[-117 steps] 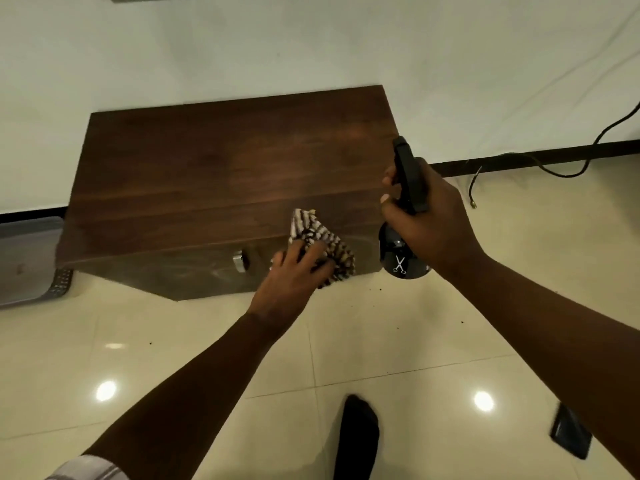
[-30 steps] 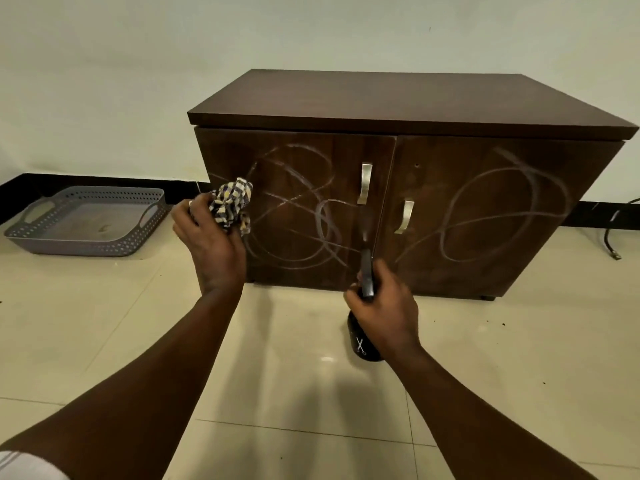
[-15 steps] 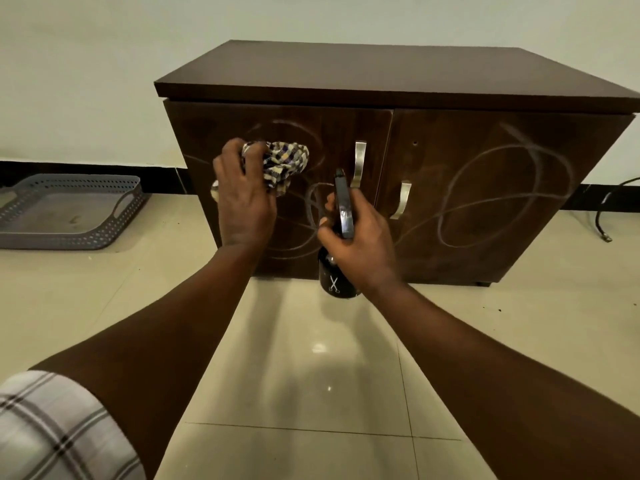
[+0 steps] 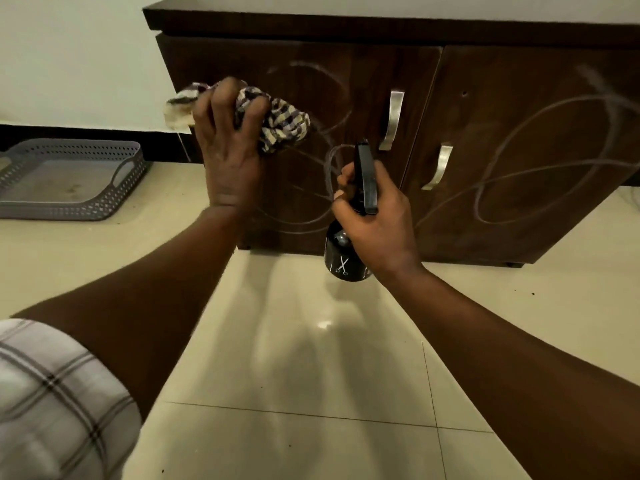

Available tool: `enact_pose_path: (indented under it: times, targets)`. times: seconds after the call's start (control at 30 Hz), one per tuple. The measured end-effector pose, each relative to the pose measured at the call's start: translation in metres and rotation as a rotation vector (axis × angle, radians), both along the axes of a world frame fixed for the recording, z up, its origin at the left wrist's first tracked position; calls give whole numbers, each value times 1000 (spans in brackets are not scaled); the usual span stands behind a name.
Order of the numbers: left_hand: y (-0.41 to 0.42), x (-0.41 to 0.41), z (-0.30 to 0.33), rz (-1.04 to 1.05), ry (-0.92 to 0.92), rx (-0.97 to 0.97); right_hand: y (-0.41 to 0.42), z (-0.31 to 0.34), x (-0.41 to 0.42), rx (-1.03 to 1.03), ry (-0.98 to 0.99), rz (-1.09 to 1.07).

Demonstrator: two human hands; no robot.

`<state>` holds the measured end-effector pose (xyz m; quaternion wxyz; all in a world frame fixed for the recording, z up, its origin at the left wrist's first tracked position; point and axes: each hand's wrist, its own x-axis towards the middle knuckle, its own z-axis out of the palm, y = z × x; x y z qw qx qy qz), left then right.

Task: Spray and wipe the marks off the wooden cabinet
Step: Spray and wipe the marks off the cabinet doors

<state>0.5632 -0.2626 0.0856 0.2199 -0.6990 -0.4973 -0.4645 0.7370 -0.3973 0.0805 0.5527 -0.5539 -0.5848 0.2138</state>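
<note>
A dark wooden cabinet (image 4: 491, 81) with two doors and metal handles fills the upper view. White looping chalk marks (image 4: 540, 161) cover both doors. My left hand (image 4: 227, 150) grips a checked cloth (image 4: 280, 128) bunched against the upper left door. My right hand (image 4: 375, 220) holds a black spray bottle (image 4: 346, 261) with a scissors logo, its nozzle pointing at the left door near the middle seam. My hands hide part of the left door's marks.
A grey perforated plastic tray (image 4: 69, 202) lies on the cream tiled floor (image 4: 311, 358) at the left, by the wall's black skirting. A cable end shows at the far right edge beside the cabinet.
The view has closed in on the cabinet front. My left hand has carried the cloth up and onto the left door. My right hand has raised the spray bottle toward the door.
</note>
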Motion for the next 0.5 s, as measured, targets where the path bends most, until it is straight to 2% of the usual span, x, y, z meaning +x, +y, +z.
enact_pose_path:
  times: [0.07, 0.2, 0.27, 0.4, 0.47, 0.5]
  targets:
    - [-9, -3, -35, 29, -102, -88, -3, -8, -3, -29, 29, 3]
    - [-31, -1, -106, 139, -272, -382, -11, -22, -8, -66, 56, 25]
    - [-33, 11, -124, 185, -533, -529, -14, -27, -8, -80, 82, 25]
    - [-34, 60, -119, 266, -1187, -979, -20, -26, -1, -86, 86, 18]
    - [-41, 87, -115, 211, -1424, -1101, -22, -17, 7, -72, 82, -9]
    - [-45, 98, -114, 112, -1528, -1163, -22, -12, 12, -62, 79, -28]
